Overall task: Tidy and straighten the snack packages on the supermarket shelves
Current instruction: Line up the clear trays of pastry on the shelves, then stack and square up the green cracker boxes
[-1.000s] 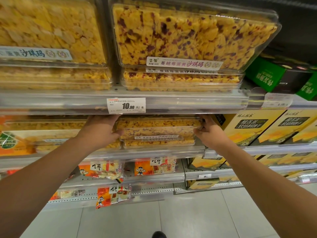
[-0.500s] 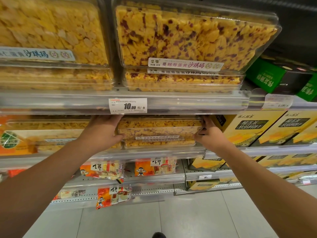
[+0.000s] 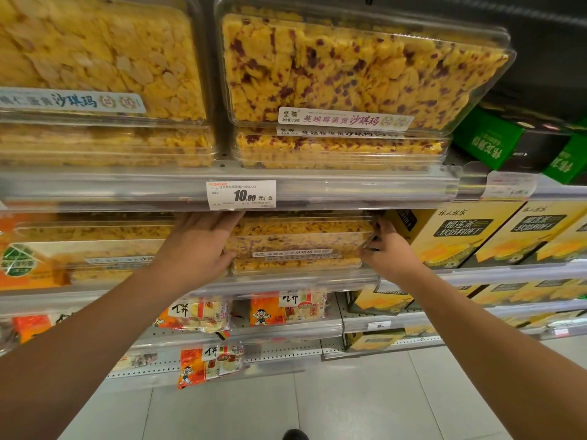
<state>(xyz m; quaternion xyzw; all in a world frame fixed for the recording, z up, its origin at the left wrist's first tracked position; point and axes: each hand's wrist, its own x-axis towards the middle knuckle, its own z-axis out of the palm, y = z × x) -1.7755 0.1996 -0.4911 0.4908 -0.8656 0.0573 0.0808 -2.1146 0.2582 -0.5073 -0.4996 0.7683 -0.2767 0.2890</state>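
A clear plastic box of yellow snack with dark red bits (image 3: 298, 246) lies on a second box on the middle shelf, under the 10.90 price tag (image 3: 241, 194). My left hand (image 3: 197, 242) presses on the box's left end, fingers wrapped on its corner. My right hand (image 3: 386, 246) grips the box's right end, fingers on its upper corner. Above, on the upper shelf, more clear boxes stand stacked: cranberry ones (image 3: 355, 71) at centre and plain yellow ones (image 3: 95, 58) at left.
Yellow cartons (image 3: 460, 233) stand right of the held box, touching my right hand's side. Green boxes (image 3: 486, 138) sit at upper right. An orange pack (image 3: 22, 262) is at far left. Orange snack bags (image 3: 286, 308) lie on lower shelves. Tiled floor below.
Both hands stay on the ends of the same box. The left hand has reached slightly further up and in over the box's corner; the box has barely shifted.
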